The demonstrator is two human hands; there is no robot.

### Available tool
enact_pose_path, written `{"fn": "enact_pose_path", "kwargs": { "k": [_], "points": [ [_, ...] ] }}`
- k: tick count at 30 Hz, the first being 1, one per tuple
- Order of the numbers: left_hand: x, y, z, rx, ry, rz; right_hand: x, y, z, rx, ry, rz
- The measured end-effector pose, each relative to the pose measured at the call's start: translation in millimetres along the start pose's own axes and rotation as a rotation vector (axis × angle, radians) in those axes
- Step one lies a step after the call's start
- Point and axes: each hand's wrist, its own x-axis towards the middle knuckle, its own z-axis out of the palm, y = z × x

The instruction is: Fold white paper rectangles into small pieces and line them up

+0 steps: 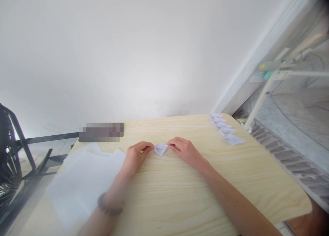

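Here, we had both hands over the middle of the wooden table [167, 201], one at each side of a small piece of folded white paper [161, 149]. Our left hand [137, 153] pinched its left corner between thumb and fingertips, and our right hand [183, 149] pinched the right corner in much the same way, so the paper sat between the two with a point facing us. We could not tell whether its underside touched the tabletop. On our left wrist we wore a dark beaded bracelet [105, 206], and that forearm crossed over some loose white sheets [82, 176], which overlapped one another on the left part of the table. Just beyond the sheets, at the table's far left corner, we had a dark object [101, 132], too blurred to make out. Near the far right corner we saw a slanting row of folded papers [223, 125], set close together and well apart from our right hand. A pale wall [154, 51] rose behind the table, a black chair [17, 153] stood to the left, and a white metal frame [259, 100] stood to the right.
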Motion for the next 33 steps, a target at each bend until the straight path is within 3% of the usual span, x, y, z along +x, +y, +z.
{"fn": "enact_pose_path", "kwargs": {
  "k": [15,22,26,33],
  "points": [
    [-0.1,-5.4,1.9,0.162,-0.078,0.035,0.4,5.8,-5.2,0.100,0.037,0.181],
    [-0.3,-0.7,6.6,0.202,-0.073,0.055,-2.4,15.7,-10.4,0.157,0.155,0.325],
    [-1.3,2.3,12.4,0.276,-0.067,0.149,-26.5,23.4,-28.6,0.115,0.287,0.474],
    [-2.9,8.0,19.6,0.283,-0.065,0.299,-95.5,36.8,-78.8,-0.022,0.548,0.717]
  ]
}}
